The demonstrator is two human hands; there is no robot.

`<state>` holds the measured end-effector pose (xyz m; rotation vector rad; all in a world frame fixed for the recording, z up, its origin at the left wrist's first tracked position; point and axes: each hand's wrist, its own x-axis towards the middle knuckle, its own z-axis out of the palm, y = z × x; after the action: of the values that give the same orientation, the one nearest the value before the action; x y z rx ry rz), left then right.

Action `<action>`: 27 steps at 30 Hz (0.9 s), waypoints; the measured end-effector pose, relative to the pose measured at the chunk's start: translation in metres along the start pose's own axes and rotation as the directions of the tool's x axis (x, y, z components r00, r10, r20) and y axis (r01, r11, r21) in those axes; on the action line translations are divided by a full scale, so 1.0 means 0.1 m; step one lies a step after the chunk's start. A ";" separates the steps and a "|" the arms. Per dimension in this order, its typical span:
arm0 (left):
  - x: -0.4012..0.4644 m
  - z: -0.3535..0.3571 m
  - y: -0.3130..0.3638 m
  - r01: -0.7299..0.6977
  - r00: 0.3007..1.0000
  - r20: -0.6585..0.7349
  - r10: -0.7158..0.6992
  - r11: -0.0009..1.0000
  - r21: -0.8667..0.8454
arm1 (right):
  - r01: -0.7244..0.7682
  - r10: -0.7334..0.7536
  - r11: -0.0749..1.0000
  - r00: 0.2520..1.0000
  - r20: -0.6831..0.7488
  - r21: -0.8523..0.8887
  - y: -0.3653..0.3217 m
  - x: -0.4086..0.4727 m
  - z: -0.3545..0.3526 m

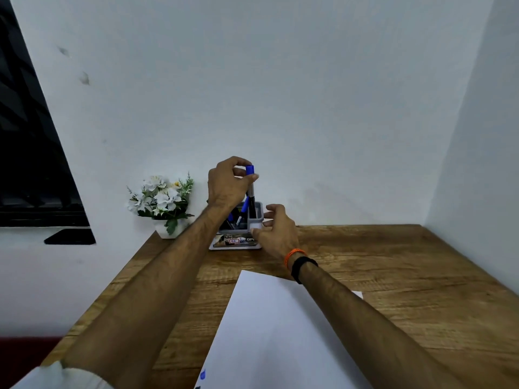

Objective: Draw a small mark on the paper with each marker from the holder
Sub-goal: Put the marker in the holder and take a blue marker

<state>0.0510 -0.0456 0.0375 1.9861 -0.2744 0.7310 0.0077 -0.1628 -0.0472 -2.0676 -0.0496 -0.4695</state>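
A grey marker holder (256, 217) stands at the back of the wooden desk against the wall. My left hand (227, 181) pinches the blue cap end of a marker (250, 189) that stands upright with its lower end in the holder. Other blue markers (243, 209) lean inside the holder. My right hand (273, 230) grips the holder's right front corner with thumb and fingers. A white sheet of paper (269, 332) lies on the desk in front of me, with a small blue mark (202, 374) near its lower left edge.
A white pot of artificial white flowers (163, 203) stands left of the holder at the desk's back left corner. Walls close the desk (393, 276) in at the back and right. A dark window is on the left.
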 end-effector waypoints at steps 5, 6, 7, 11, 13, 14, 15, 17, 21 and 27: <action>-0.08 0.08 -0.19 -0.074 0.992 0.117 0.045 0.965 0.250 | 0.002 -0.003 1.000 1.000 0.006 0.016 0.03 0.00 0.01; -0.09 0.08 -0.21 -0.086 0.990 0.129 0.051 0.955 0.285 | 0.004 -0.004 1.000 1.000 0.007 0.013 0.04 0.00 0.01; -0.08 0.07 -0.21 -0.088 0.990 0.134 0.050 0.949 0.302 | 0.003 -0.003 1.000 1.000 0.008 0.010 0.04 0.01 0.01; -0.02 -0.02 -0.14 -0.104 0.984 0.173 0.050 0.941 0.322 | 0.017 -0.016 1.000 1.000 0.017 -0.015 0.01 0.01 0.01; -0.03 -0.11 -0.10 -0.088 0.985 0.166 0.040 0.952 0.295 | 0.030 -0.029 0.999 0.999 0.016 -0.040 0.00 0.02 0.02; -0.04 -0.17 -0.08 -0.075 0.988 0.150 0.034 0.958 0.276 | 0.036 -0.035 0.998 0.999 0.015 -0.059 0.01 0.02 0.02; -0.06 -0.22 -0.08 -0.062 0.991 0.130 0.029 0.965 0.256 | 0.042 -0.041 0.996 0.999 0.012 -0.077 0.01 0.02 0.02; -0.11 -0.34 -0.09 -0.042 0.995 0.095 0.019 0.970 0.238 | 0.056 -0.056 0.993 0.998 0.003 -0.105 0.03 0.01 0.03; -0.27 -0.54 -0.19 0.005 0.998 0.064 -0.021 0.971 0.238 | 0.058 -0.059 0.985 0.998 -0.005 -0.160 0.02 0.00 0.04; -0.45 -0.61 -0.38 0.043 0.998 0.040 -0.054 0.972 0.230 | 0.070 -0.070 0.984 0.998 0.006 -0.164 0.02 -0.03 0.05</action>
<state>0.0103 0.0208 0.0051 2.2222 -0.1741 0.7120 0.0072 -0.1590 -0.0524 -2.2329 -0.0863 -0.5312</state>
